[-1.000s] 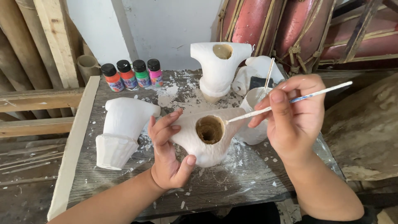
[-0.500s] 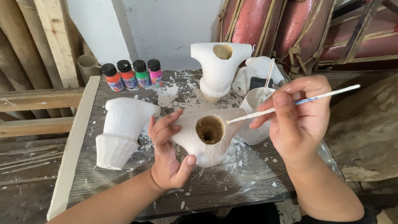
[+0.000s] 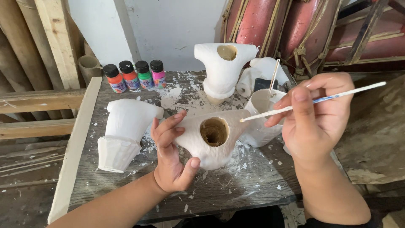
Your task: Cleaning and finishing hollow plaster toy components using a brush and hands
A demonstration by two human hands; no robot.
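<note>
— What stands along the far left edge of the worn grey wooden table (image 3: pixel 236 190)?

— Four small paint bottles with black caps in a row: orange (image 3: pixel 114 79), red (image 3: pixel 128 76), green (image 3: pixel 144 75) and pink (image 3: pixel 158 73), each touching the next.

— And the white pieces?

— A white plaster figure with a ribbed base (image 3: pixel 124 131) lies tilted on the left. A white plaster piece with a round hole at its top (image 3: pixel 222 67) stands upright at the far middle. Just to its right sits a white rounded plaster lump (image 3: pixel 263 69).

— Anything beyond the table?

— Pale wooden planks (image 3: pixel 46 46) lean at the far left, beside a white wall (image 3: pixel 168 25). Red drum-like barrels bound with cord (image 3: pixel 291 29) fill the far right.
</note>
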